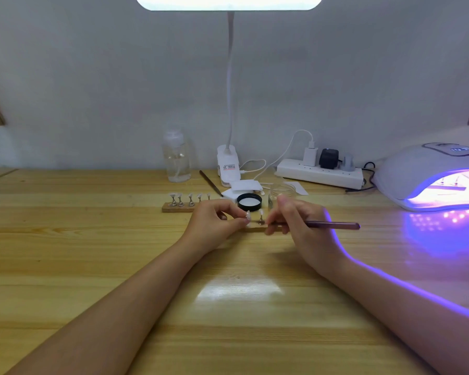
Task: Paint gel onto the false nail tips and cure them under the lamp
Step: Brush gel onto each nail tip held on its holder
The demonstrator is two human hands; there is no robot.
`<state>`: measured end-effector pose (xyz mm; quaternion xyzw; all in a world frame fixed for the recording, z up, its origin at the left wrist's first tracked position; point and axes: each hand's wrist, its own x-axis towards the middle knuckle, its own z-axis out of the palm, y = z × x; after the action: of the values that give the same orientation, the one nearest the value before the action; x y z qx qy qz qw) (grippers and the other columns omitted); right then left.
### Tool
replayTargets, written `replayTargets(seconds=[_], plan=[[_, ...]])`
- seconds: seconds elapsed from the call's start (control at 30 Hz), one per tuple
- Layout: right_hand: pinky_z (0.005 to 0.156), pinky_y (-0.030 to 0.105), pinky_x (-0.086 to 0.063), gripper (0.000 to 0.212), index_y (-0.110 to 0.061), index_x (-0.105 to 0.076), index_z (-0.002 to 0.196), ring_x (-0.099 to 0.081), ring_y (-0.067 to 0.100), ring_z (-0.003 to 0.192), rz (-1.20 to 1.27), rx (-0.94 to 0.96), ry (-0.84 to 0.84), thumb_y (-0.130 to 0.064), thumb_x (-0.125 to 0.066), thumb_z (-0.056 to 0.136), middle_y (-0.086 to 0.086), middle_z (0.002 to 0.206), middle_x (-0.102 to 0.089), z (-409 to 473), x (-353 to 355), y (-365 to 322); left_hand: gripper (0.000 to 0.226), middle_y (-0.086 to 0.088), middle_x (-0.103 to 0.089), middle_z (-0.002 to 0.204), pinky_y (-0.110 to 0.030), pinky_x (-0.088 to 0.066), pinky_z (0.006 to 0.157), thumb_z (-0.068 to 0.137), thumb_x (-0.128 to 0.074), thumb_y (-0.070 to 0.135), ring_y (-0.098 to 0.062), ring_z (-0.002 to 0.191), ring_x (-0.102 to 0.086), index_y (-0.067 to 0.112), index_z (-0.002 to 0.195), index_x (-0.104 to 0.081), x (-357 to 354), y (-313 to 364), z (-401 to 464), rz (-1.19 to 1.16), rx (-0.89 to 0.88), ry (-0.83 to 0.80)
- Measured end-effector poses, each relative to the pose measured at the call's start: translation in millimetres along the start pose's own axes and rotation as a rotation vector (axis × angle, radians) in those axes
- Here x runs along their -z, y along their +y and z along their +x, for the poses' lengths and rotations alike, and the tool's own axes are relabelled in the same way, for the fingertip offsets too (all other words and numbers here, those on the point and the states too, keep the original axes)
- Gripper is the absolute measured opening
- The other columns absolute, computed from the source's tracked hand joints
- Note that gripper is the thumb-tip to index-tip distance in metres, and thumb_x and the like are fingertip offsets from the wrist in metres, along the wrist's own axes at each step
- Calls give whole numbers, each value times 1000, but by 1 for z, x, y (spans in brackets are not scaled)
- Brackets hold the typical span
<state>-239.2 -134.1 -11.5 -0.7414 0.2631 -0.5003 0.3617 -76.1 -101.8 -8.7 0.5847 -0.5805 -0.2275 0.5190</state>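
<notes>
My left hand [214, 220] pinches a small metal stand that carries a pale false nail tip [247, 215], held just above a wooden strip on the table. My right hand [298, 220] grips a dark red gel brush [333, 225], its tip pointing left at that nail. A second nail tip on a stand [261, 215] sits between the hands. Behind my left hand, a wooden holder [178, 208] carries several more nail tips on stands. The curing lamp [428, 174] glows purple at the right, with a strip of stands inside it.
A black jar lid [249, 202] and a clear open jar [282, 191] stand behind the hands. A spare brush [210, 183], white pads [243, 188], a clear pump bottle [177, 158], a clip desk lamp [228, 166] and a power strip [320, 171] line the back of the wooden table.
</notes>
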Motion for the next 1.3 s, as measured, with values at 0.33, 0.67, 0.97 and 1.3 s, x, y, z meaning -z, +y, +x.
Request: replayTargets(seconds=[0.33, 0.67, 0.97, 1.3], plan=[[56, 11, -41, 38, -24, -64, 63, -54, -2, 53, 9, -8, 10, -37, -42, 91, -6, 59, -66, 1, 0, 0, 18, 22, -58, 51, -4, -32, 49, 73, -75, 9, 4, 44, -40, 22, 63, -68, 0, 0, 0, 20, 23, 2], [53, 15, -42, 42, -18, -66, 67, -54, 0, 50, 66, -43, -5, -45, -40, 85, -4, 59, -67, 1, 1, -4, 18, -1, -53, 46, -10, -27, 44, 71, -76, 16, -6, 44, -30, 31, 65, -70, 1, -3, 2, 21, 16, -3], [48, 12, -39, 47, -14, -65, 61, -53, 0, 43, 104, -77, 44, -48, -40, 81, -1, 52, -64, 0, 0, -5, 27, 3, -71, 69, -18, -38, 54, 72, -75, 12, -15, 59, -41, 37, 65, -70, -1, -6, 3, -10, -1, 5], [47, 19, -42, 45, -17, -66, 65, -50, 0, 43, 74, -82, 47, -51, -39, 80, -3, 58, -67, 1, -1, -6, 28, 8, -69, 67, -9, -36, 54, 71, -76, 8, -12, 61, -42, 35, 66, -69, -1, -7, 4, 1, -29, 11]])
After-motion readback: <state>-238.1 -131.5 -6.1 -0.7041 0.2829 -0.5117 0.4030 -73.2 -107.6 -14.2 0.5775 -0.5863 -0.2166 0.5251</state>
